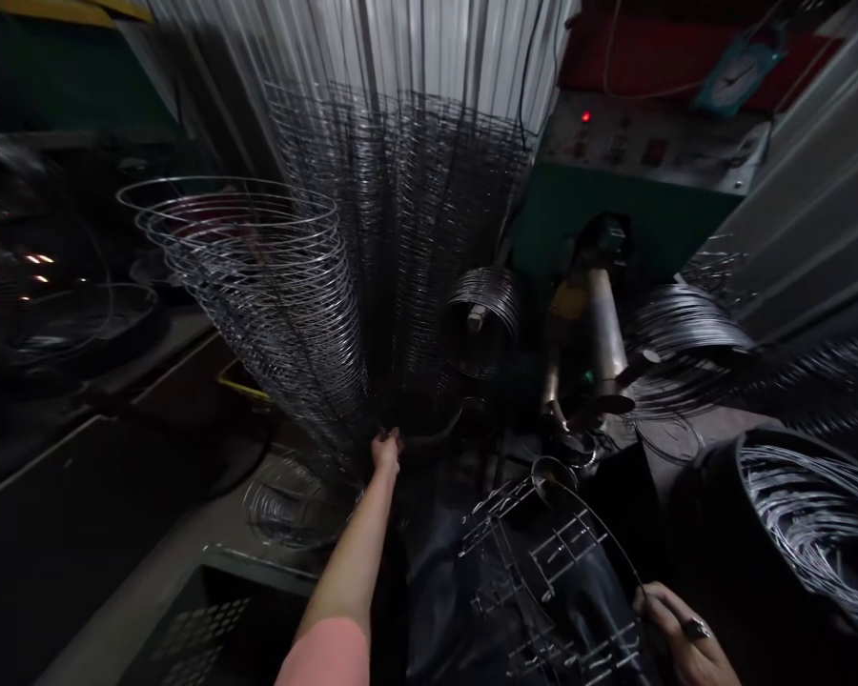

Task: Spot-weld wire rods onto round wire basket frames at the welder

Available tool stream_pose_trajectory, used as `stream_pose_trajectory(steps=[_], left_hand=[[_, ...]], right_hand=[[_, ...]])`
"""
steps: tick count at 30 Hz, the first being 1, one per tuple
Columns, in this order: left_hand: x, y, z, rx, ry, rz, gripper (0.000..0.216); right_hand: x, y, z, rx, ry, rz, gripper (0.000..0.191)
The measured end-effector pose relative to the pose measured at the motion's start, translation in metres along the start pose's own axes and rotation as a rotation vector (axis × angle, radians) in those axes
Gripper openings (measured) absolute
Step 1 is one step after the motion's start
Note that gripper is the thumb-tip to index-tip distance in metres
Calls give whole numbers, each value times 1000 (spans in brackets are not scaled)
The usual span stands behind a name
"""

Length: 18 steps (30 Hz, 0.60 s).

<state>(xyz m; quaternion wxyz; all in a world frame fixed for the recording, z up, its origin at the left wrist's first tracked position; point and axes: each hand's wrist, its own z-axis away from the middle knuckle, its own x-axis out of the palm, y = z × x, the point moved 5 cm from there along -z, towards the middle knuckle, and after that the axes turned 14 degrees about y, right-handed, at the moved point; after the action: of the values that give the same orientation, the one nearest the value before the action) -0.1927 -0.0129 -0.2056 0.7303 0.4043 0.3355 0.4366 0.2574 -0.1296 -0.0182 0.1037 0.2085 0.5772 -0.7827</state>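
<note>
My left hand (386, 450) reaches far forward with its fingers closed at the bottom of a tall leaning stack of round wire guards (272, 286). What it grips there is too dark to name. My right hand (679, 634) sits at the lower right, wearing a ring, its fingers curled on the rim of a round wire frame (543, 562) that lies across my lap. A second, taller stack of wire guards (407, 229) stands behind the first.
A green machine with a control panel and a red lamp (643, 152) stands at the back right, a metal arm (604, 324) below it. Wire ring coils (686, 324) hang beside it. A dark bin of wire rings (807, 524) is at right. A perforated crate (200, 619) is at lower left.
</note>
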Motion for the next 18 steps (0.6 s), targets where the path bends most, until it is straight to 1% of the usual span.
stream_pose_trajectory(steps=[2,4,5,6,7,8,9,10,12,14,16,17,18], left_hand=[[-10,-7,45,18,-129,19,38],[-25,-17,95,50,-299,18,45],[-32,-22,119,80,-422,9,49],[-36,-24,144,119,-619,-3,55],[-42,-25,164,131,-755,8,62],[-48,-21,180,149,-865,23,68],[-53,-15,192,169,-930,41,74],[-58,-4,200,192,-939,59,79],[-66,26,209,284,-890,66,84],[-72,60,216,413,-835,2,86],[-74,87,222,596,-797,-192,85],[-73,96,224,699,-773,-328,84],[-69,99,226,798,-758,-477,82]], right_hand=[[2,-2,1,-40,3,-5,46],[4,-7,4,-110,-3,-6,45],[5,-10,7,-149,-7,-4,44],[6,-15,12,-188,-17,-4,43],[7,-19,18,-226,-31,-9,41],[9,-24,24,-259,-50,-22,39],[10,-28,30,-283,-72,-45,37],[12,-31,36,-297,-82,-82,36],[14,-32,42,-259,-59,-214,35],[14,-22,42,-115,31,-432,37],[17,0,40,72,96,-638,40],[20,14,39,148,91,-685,40],[21,27,39,197,70,-676,40]])
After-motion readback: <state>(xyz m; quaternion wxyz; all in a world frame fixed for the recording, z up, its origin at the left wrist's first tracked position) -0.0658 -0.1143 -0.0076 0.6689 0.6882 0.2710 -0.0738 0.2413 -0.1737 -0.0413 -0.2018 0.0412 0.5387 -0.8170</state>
